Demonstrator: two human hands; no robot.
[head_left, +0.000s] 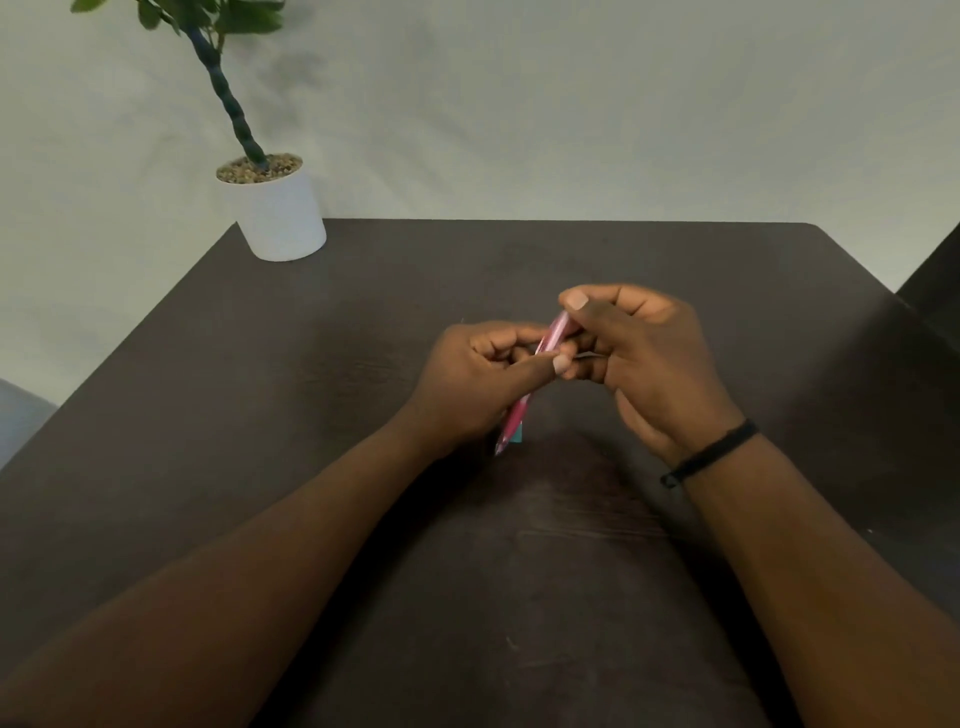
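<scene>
In front of me is a dark brown bench. At its far left corner stands a white pot. Little stones fill the top of the pot. A thin, bumpy green stem grows up out of them and leans left, with green leaves at the top. Behind the bench is a plain pale wall. Something grey shows past the left edge.

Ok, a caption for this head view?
Left hand and right hand hold a pink pen over a dark table, potted plant at its far left corner.
</scene>
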